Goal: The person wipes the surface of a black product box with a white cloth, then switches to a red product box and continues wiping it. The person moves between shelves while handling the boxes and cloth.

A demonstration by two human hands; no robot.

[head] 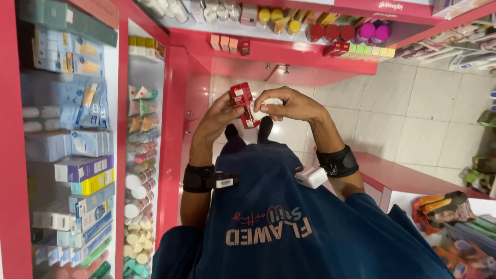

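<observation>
Looking straight down past a dark blue shirt, the head camera caught 2 bare hands raised together near the upper middle of the frame. The left hand was curled around the lower side of a small red box, its fingers closed on the carton so that the box stood tilted, its top end leaning toward the upper left. The right hand was bent over from the right, fingers folded down and pinching a small white object that sat just beside the red box and seemed to touch it; what that white piece was could not be told. Both wrists carried black bands, the left band with a small black unit fixed to it and the right band with a white unit just below it. Below the hands, 2 dark shoes showed on a pale tiled floor. Along the left of the frame ran red shelving packed with boxed goods and jars, and across the top a red shelf held bottles with yellow, red and purple caps. More packaged goods lay at the lower right.
</observation>
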